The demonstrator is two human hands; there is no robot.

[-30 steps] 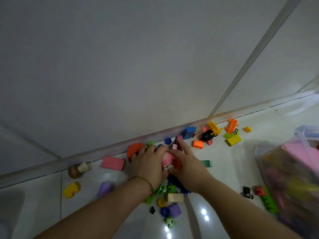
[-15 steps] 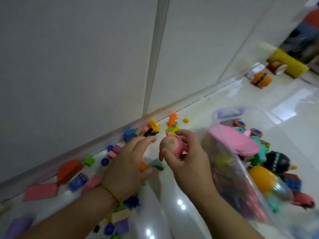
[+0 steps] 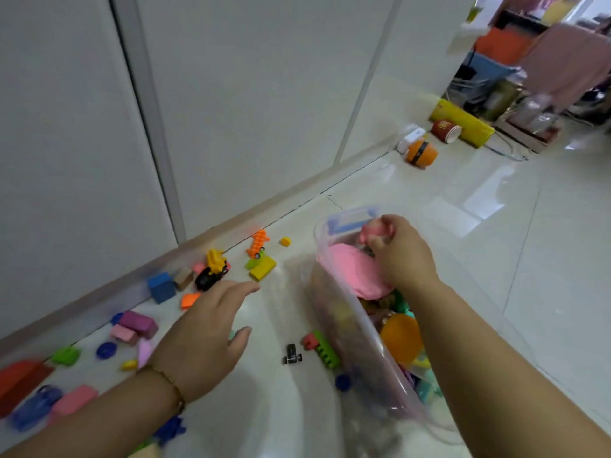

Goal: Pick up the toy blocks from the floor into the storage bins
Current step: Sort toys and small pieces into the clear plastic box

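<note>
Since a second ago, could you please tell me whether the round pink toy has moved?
Yes. The round pink toy, gripped by the right hand, went rightward from the floor to above the clear plastic storage bin, near its blue handle.

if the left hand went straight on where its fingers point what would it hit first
Probably the yellow block, just ahead of the left hand, though the hand's height above the floor is unclear.

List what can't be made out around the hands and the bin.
Head view only.
1. Pink toy: mostly covered by the right hand gripping it.
2. Storage bin, lower contents: hidden by the right forearm and the cloudy wall.
3. Red block: blurred, cut off by the left edge.
4. Blue toy: motion-blurred.
</note>
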